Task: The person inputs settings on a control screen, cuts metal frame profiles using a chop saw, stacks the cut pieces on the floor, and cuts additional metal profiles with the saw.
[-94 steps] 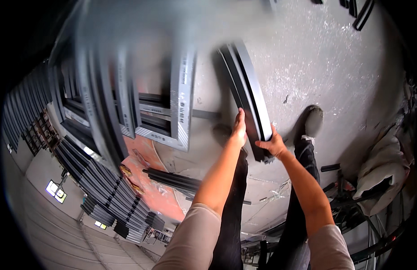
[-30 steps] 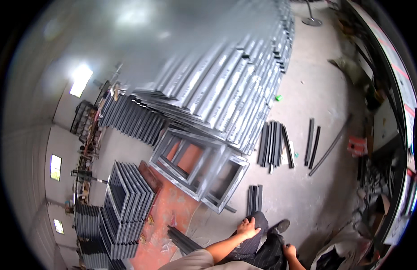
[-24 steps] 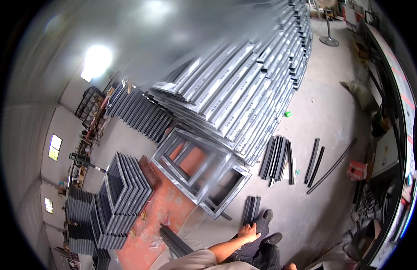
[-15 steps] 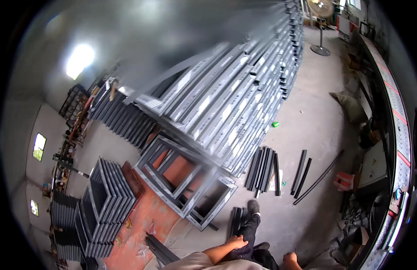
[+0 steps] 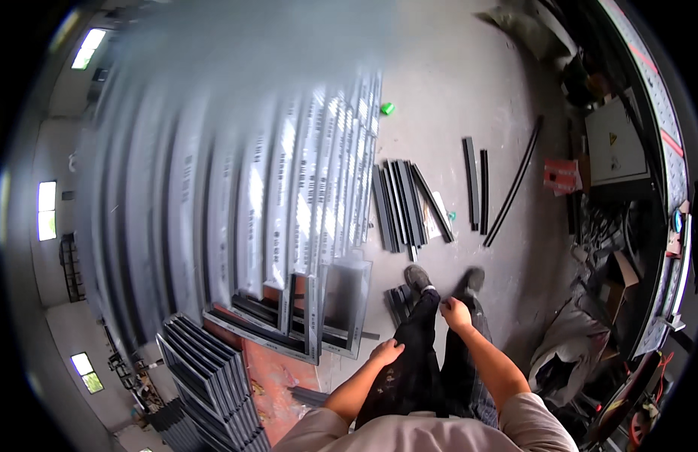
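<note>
My left hand [image 5: 386, 352] hangs in front of my left thigh, its fingers loosely curled, with nothing showing in them. My right hand [image 5: 456, 313] is held forward over my right leg, fingers closed together; no object shows in it. Nearest my left hand stands a grey metal frame [image 5: 313, 320] at the foot of a tall stack of grey frames [image 5: 277, 203], out of reach of the fingers. Several short dark bars [image 5: 399, 203] lie side by side on the floor ahead of my feet.
More dark bars [image 5: 470, 184] lie farther right. Nested frames [image 5: 209, 377] lean at lower left beside a reddish board [image 5: 277, 384]. A long workbench edge [image 5: 669, 173], a pale cabinet [image 5: 618, 139], a red-and-white box [image 5: 561, 175] and a grey cloth heap [image 5: 567, 339] line the right side.
My view has turned, so the stack now runs upright along the left. My right forearm has come fully into view, and both hands hang ahead of my legs as my feet have shifted.
</note>
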### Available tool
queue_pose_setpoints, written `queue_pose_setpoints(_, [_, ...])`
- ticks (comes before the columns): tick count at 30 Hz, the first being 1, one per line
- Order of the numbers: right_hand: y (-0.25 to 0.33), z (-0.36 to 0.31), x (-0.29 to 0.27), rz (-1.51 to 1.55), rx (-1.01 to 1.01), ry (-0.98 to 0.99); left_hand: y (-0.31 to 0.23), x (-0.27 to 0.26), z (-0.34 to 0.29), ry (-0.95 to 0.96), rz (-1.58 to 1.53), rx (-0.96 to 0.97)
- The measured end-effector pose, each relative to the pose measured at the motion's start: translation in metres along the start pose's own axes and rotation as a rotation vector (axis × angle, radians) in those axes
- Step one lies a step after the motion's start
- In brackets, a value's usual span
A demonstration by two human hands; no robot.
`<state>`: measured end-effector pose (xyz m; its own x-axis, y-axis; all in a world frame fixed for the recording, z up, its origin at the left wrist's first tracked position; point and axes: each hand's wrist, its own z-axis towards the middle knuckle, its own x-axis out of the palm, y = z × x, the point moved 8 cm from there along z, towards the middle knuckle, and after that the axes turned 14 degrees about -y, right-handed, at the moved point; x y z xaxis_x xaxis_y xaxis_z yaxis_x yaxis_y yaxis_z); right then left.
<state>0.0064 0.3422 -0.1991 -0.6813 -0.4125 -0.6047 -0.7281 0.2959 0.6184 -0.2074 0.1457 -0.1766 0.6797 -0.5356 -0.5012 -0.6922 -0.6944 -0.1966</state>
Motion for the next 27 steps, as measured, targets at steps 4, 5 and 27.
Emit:
queue_pose_setpoints(4, [-0.008,0.040,0.043,0.065,0.009,0.007,0.010,0.001,0.059,-0.098,-0.158,-0.019])
queue_pose_setpoints(5, [-0.012,0.055,0.052,0.039,0.017,0.052,0.005,0.000,0.079,-0.098,-0.188,0.011])
queue_pose_setpoints(27, [-0.167,0.430,0.231,-0.599,-0.102,-0.159,-0.043,-0.004,0.569,-0.657,-0.447,-0.148])
